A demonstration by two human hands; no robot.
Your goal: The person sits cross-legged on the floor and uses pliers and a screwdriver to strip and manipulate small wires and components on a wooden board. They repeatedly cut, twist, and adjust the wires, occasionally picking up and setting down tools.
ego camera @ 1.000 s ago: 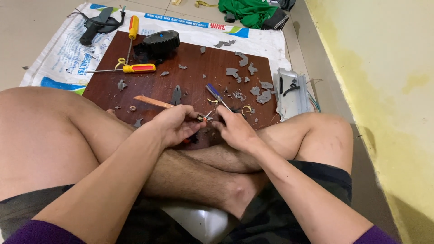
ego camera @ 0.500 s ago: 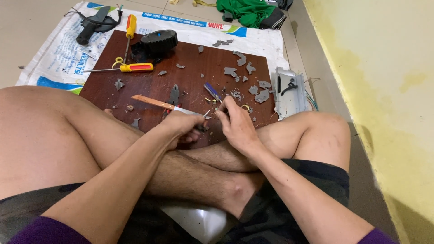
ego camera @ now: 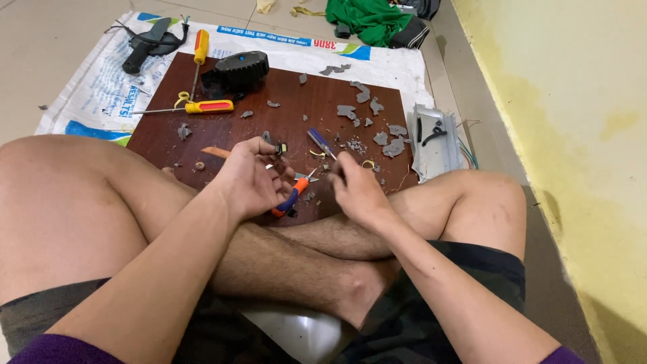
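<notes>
**Hands busy over the brown board**

The left hand (ego camera: pixel 251 182) pinches a tiny dark part (ego camera: pixel 280 147) in its fingers. The right hand (ego camera: pixel 356 190) has its fingers curled in; I cannot tell what they hold. Orange-and-blue pliers (ego camera: pixel 291 197) lie on the brown board (ego camera: pixel 296 108) between both hands.

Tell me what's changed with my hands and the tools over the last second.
The left hand has lifted off the board and curled, pinching a small part. The right hand has drawn back slightly toward the knee. Orange-and-blue pliers, earlier covered, now show between them. The wooden board, yellow screwdrivers and grey fragments stayed put.
</notes>
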